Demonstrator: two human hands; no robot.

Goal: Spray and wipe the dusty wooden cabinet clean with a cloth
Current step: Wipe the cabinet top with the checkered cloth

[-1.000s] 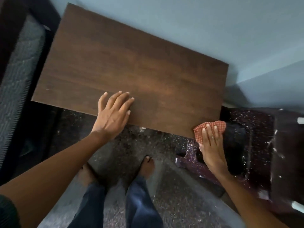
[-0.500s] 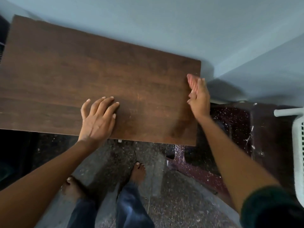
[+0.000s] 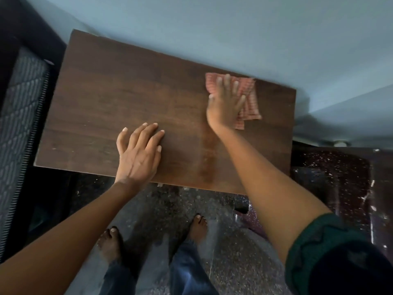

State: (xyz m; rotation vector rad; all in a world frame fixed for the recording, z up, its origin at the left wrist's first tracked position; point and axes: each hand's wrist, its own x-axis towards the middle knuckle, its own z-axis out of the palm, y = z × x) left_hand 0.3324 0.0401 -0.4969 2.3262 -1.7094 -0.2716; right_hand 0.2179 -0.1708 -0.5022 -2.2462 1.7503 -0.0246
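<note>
The dark brown wooden cabinet top fills the middle of the head view, its back edge against a pale blue wall. My right hand presses a red checked cloth flat on the top near its far right corner, fingers spread and straight. My left hand rests flat on the top near the front edge, fingers straight, holding nothing. A lighter streak runs down the wood between the two hands. No spray bottle is in view.
A grey patterned mattress edge in a dark frame borders the cabinet on the left. A dark maroon speckled piece of furniture stands to the right. My bare feet stand on the speckled floor below the front edge.
My right hand moved the cloth from the cabinet's front right corner, up along the right edge, onto the top near the far right corner. My left hand stayed flat on the top.
</note>
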